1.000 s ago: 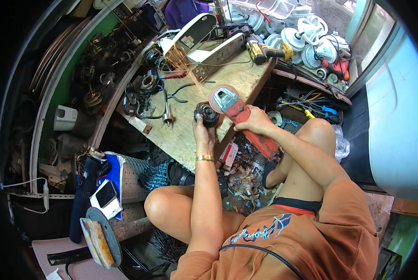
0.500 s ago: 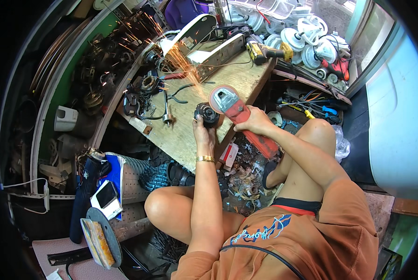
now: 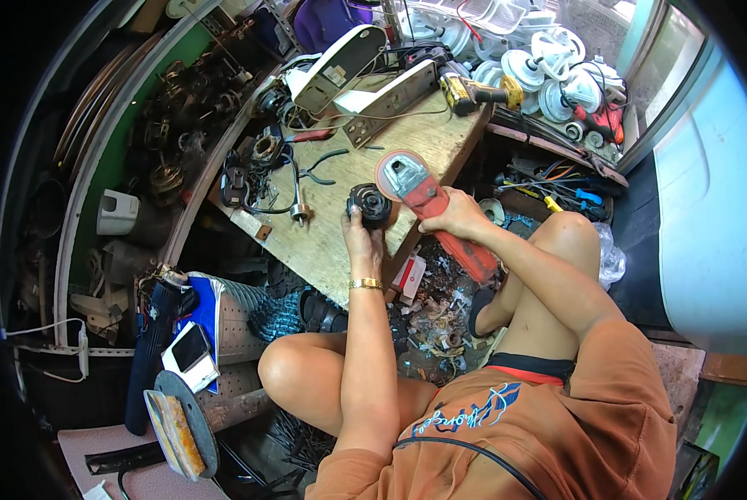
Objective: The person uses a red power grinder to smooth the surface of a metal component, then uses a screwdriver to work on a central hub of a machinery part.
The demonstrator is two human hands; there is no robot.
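Note:
A dark round metal part (image 3: 371,200) is in my left hand (image 3: 361,237), held at the front of the plywood worktop (image 3: 323,258). Wrapped round the body of a red angle grinder (image 3: 465,258) is my right hand (image 3: 459,210); the tool's disc (image 3: 395,177) sits just right of and above the part, with no sparks showing. Black-handled pliers (image 3: 322,167) lie on the wood to the left, beside a cable with a metal fitting (image 3: 298,208).
A yellow-black drill (image 3: 465,96) lies at the back, near white plastic rings (image 3: 569,79). Hand tools (image 3: 561,187) fill a shelf at right. Cluttered metal shelving (image 3: 169,167) lines the left. Scraps (image 3: 440,342) cover the floor between my knees. A phone (image 3: 192,350) rests lower left.
The bright sparks that flew toward the upper left a second and half a second ago are gone. My hands, the grinder and the part have hardly moved.

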